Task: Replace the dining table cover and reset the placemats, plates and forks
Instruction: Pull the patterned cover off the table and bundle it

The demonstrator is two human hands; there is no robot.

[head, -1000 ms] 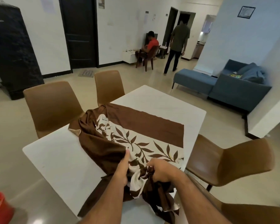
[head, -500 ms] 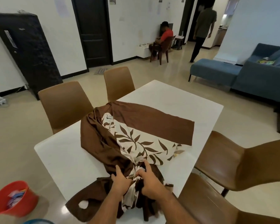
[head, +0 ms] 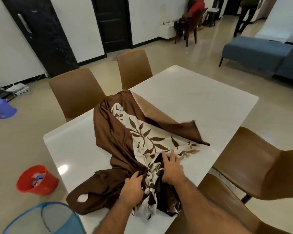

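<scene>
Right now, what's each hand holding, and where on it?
Both grip the table cover at its bunched near end: left hand in brown folds, right hand on the leaf-print part.

The cover (head: 125, 149) bunched under my grips is glossy dark brown, with a cream panel printed in brown leaves and stems; a turned-over corner ahead of my right grip (head: 172, 169) shows a paler tan underside. The counter (head: 201, 102) beneath it is plain white. The chairs (head: 76, 92) around it are tan-brown. Left of my left grip (head: 132, 186) stands a red bucket (head: 35, 181), nearer me a blue mesh basket (head: 46, 220).
</scene>
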